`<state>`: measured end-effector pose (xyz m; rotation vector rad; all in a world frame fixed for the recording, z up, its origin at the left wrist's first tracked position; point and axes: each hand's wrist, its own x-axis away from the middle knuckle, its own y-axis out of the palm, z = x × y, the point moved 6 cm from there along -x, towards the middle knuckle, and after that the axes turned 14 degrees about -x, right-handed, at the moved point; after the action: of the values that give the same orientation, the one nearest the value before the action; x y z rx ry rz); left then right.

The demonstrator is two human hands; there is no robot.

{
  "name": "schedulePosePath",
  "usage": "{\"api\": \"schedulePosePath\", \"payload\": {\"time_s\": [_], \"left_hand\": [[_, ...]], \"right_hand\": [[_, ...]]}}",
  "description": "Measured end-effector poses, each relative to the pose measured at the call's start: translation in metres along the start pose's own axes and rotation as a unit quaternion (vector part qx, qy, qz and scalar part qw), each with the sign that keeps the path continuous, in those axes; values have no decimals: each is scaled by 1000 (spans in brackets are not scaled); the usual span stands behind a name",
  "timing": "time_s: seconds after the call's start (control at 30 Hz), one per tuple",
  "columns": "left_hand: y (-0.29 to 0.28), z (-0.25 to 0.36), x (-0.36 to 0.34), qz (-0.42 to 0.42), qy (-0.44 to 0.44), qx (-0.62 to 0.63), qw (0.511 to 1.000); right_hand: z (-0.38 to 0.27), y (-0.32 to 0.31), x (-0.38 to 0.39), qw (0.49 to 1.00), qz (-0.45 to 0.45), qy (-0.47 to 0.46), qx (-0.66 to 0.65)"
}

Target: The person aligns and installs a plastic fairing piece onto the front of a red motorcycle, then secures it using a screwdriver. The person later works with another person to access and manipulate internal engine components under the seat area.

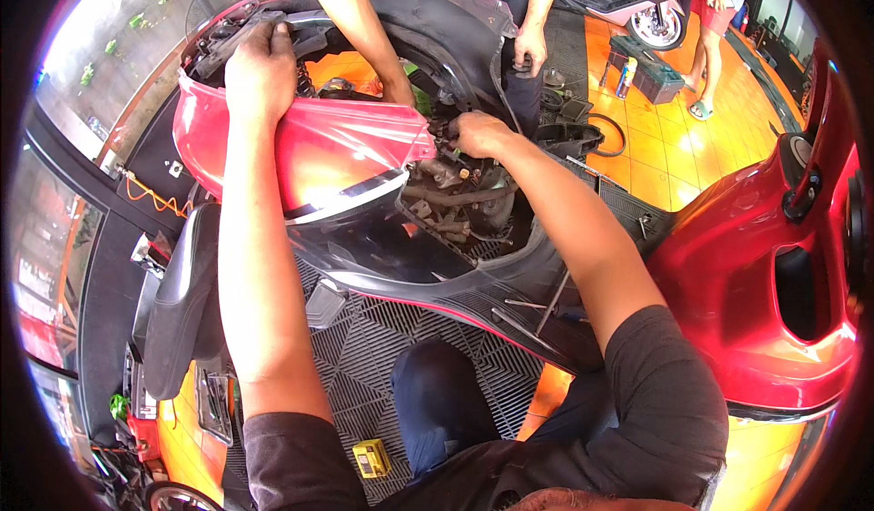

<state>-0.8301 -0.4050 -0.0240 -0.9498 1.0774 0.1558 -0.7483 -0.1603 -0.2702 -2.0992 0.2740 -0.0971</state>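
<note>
A scooter body with its seat opening uncovered stands in front of me. My left hand (262,67) is closed over the upper rear edge of its glossy red side panel (319,151), thumb and fingers wrapped round. My right hand (478,135) is at the panel's pointed front end, fingers pinched together above the exposed engine parts (455,206). What those fingertips hold is too dark to make out. Below the red panel runs a black lower cover (350,229). Across from me, a co-worker's arm (360,29) reaches into the opening; their other hand (530,49) hangs by the body's far edge.
The scooter's red front shield (756,274) rises at the right. Screwdrivers (555,303) lie on the black footboard. A yellow box (371,458) sits on the grated mat (364,374), and a black seat (182,302) stands at the left. Farther back are a toolbox (645,70) and another person's legs (710,65).
</note>
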Motion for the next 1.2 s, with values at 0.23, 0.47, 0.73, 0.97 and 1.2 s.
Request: {"api": "schedulePosePath", "payload": {"time_s": [0.23, 0.47, 0.73, 0.97, 1.2], "left_hand": [[-7, -3, 1, 4, -9, 12, 1000], [-7, -8, -2, 13, 3, 13, 1000], [2, 2, 3, -50, -11, -15, 999], [3, 9, 3, -70, -9, 39, 997], [4, 7, 3, -73, -7, 43, 996]], "right_hand": [[-10, 2, 1, 987, -65, -96, 109], [1, 3, 10, 993, 40, -79, 84], [-3, 13, 10, 968, 182, -139, 104], [4, 17, 15, 925, 205, -252, 196], [12, 14, 35, 919, 243, -280, 133]]}}
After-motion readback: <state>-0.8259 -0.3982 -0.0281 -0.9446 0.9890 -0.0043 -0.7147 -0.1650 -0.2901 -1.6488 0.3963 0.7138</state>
